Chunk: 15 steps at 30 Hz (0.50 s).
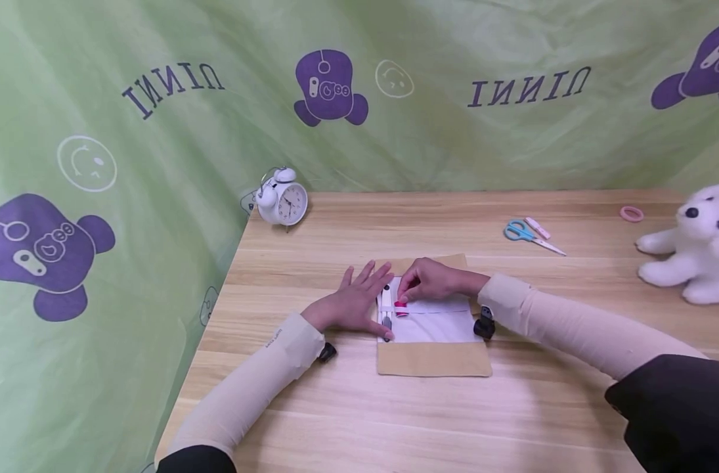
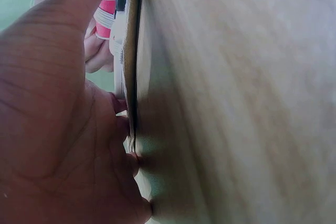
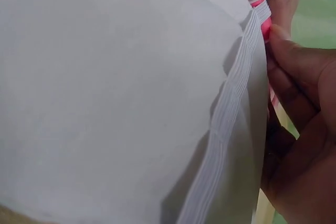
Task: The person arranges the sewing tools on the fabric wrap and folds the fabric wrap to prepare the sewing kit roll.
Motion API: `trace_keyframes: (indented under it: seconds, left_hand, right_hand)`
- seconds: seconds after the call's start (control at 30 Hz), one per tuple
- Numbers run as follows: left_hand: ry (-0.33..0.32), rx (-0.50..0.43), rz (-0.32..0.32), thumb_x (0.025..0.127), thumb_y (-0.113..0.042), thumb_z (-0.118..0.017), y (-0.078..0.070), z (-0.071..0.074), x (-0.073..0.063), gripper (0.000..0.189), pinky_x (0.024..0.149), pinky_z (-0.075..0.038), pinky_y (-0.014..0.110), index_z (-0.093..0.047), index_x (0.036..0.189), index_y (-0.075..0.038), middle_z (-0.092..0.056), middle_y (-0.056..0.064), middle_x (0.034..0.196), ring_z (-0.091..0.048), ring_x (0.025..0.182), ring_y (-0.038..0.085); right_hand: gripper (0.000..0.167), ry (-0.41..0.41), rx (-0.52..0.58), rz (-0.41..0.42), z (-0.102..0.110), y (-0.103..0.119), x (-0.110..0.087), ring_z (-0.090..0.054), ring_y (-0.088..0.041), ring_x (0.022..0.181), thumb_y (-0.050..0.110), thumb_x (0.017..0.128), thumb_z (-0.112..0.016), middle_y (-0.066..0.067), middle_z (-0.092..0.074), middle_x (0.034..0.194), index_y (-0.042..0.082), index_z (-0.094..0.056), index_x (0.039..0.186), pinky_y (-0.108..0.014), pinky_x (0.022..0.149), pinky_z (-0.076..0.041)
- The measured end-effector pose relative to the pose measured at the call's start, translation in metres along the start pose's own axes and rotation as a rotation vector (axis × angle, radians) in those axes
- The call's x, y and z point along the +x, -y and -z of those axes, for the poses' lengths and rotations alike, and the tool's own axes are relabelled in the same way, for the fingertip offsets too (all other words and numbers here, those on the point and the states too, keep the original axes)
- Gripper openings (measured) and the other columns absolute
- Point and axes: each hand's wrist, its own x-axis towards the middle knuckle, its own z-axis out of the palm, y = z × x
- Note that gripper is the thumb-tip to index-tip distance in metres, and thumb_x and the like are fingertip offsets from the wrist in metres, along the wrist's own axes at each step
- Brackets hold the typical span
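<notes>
As the tan pouch (image 1: 434, 360) lies unfolded on the desk (image 1: 312, 420), the left grip (image 1: 353, 305) spreads straight-fingered over its edge, holding nothing; the right grip (image 1: 433, 279) pinches a red spool (image 1: 401, 304) under white elastic (image 3: 230, 98); a slackened pinch could let that elastic eject it; scissors (image 1: 532, 238) lie beyond.

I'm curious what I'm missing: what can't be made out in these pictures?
Head view: what the pink object beside the scissors is, too small.
Head view: part of the white plush toy, cut off by the right edge.
Right wrist view: part of the red roll, under the elastic band.
Left wrist view: part of the right hand, behind the left hand.
</notes>
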Motion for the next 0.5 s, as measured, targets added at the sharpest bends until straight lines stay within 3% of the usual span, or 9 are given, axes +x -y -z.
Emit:
trace_keyframes:
  seconds: [0.4,0.5]
  left_hand:
    - [-0.007,-0.005,-0.005,0.073,-0.085,-0.061,0.0018,-0.0010,0.0010,0.126,0.123,0.002,0.065,0.000,0.163,-0.021,0.015,-0.006,0.170,0.017,0.158,0.027]
    - [-0.009,0.002,0.000,0.073,-0.085,-0.061,0.0022,-0.0008,0.0010,0.126,0.123,0.001,0.065,0.000,0.163,-0.021,0.015,-0.006,0.170,0.016,0.158,0.027]
  right_hand:
    - [0.007,0.017,0.022,-0.008,-0.0001,-0.0019,-0.0050,-0.056,-0.004,0.071,0.010,0.089,-0.074,-0.005,-0.078,0.085,0.007,-0.080,0.092,-0.016,0.068,-0.045]
    - [0.008,-0.013,-0.009,0.004,0.0001,-0.0038,-0.0071,-0.058,-0.003,0.074,0.013,0.091,-0.073,-0.003,-0.078,0.087,0.009,-0.080,0.094,-0.016,0.070,-0.047]
